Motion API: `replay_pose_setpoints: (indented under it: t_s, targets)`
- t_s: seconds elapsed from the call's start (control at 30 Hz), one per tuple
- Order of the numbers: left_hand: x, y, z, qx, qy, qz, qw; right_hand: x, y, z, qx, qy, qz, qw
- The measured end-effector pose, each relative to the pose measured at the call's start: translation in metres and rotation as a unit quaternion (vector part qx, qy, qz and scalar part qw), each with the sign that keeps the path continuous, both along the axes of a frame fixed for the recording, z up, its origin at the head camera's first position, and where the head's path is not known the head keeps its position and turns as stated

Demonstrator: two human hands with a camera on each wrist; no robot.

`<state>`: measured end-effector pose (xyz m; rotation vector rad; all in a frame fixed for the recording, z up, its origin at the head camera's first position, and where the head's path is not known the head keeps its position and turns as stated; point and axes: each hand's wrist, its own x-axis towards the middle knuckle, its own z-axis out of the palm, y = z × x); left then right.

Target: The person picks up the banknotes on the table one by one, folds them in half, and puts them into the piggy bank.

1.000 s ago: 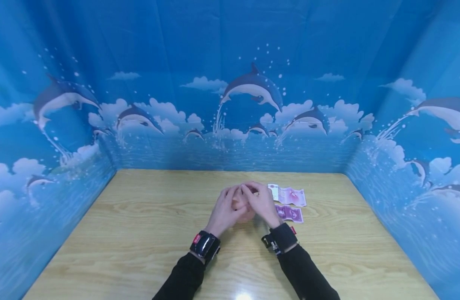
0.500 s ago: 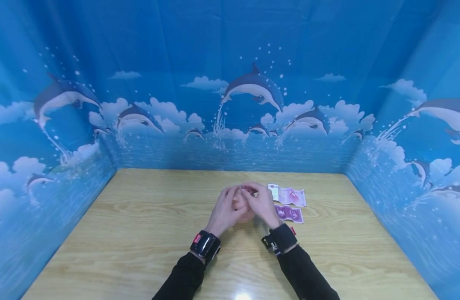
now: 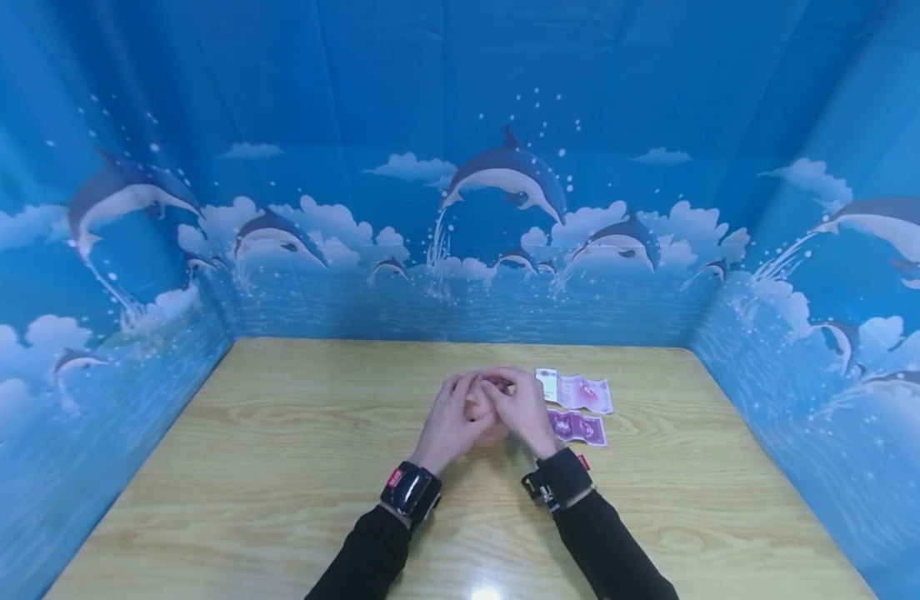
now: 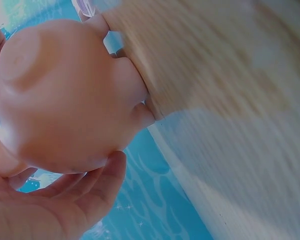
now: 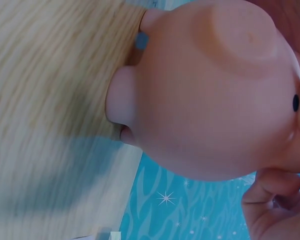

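A pink piggy bank (image 3: 492, 427) stands on the table at its middle, its round snout and stubby feet facing the wrist cameras. My left hand (image 3: 450, 423) grips its left side, thumb in front and fingers over the top. In the left wrist view, the fingers (image 4: 107, 180) curve against the smooth body. Above the pig's back, my right hand (image 3: 523, 408) has its fingertips bent together. A small dark purple bit, seemingly a folded banknote, shows between them; most of it is hidden. The slot is not visible.
Right of the hands lie a pale pink banknote (image 3: 583, 393) and, nearer me, a purple banknote (image 3: 580, 427), both creased. The wooden table (image 3: 295, 467) is enclosed at the back and sides by a blue dolphin curtain (image 3: 355, 300).
My right fingers have shifted slightly at the top of the piggy bank. The left hand, the piggy bank and the loose banknotes keep their places.
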<state>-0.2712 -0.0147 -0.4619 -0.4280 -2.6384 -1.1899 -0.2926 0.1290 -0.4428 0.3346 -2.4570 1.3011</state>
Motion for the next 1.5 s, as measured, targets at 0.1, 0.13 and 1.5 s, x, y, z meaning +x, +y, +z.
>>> replay_pose_setpoints:
  t_s: [0.1,0.13,1.5]
  targets:
    - [0.0001,0.0001,0.0003,0.002,0.000,-0.002,1.0000,0.0003,-0.0001,-0.0004,0.000,-0.002,-0.002,1.0000]
    - [0.0000,0.0000,0.0003,0.003,0.001,-0.002,1.0000,0.0003,-0.0001,-0.0004,-0.001,-0.002,-0.003,1.0000]
    - [-0.0011,0.0022,-0.0013,-0.002,-0.003,0.006,1.0000,0.0002,0.0008,-0.0049,-0.020,0.025,-0.020,0.9993]
